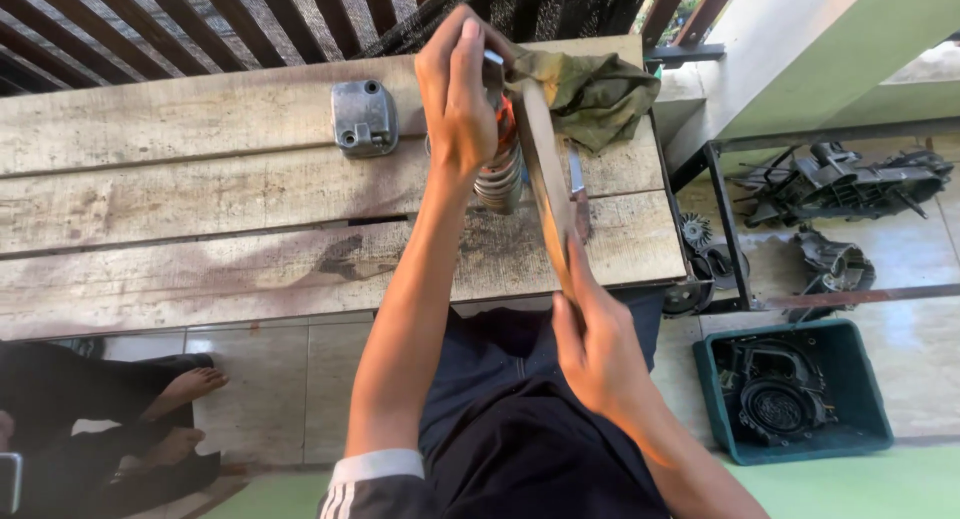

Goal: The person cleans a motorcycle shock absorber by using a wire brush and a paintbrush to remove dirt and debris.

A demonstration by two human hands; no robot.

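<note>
Head view: the left hand (pixel 458 89) is gripping a spring (pixel 500 174) (upright on the surface (pixel 200 209)), the right hand (pixel 590 334) is holding a strap (pixel 545 169).

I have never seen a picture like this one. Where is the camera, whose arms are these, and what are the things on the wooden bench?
There is one picture, taken by a camera worn on a person's head that looks down, so the two arms rising from the bottom are that person's own. The left hand grips the top of a coiled metal spring part that stands on a wooden bench. The right hand holds the lower end of a long flat wooden piece, which leans against that spring part. On the bench also lie a small grey metal cover and a crumpled green cloth. To the right, on the floor, a green plastic tray holds a dark machine part, and more engine parts lie behind a metal frame. At the lower left, another person's bare feet show.
</note>
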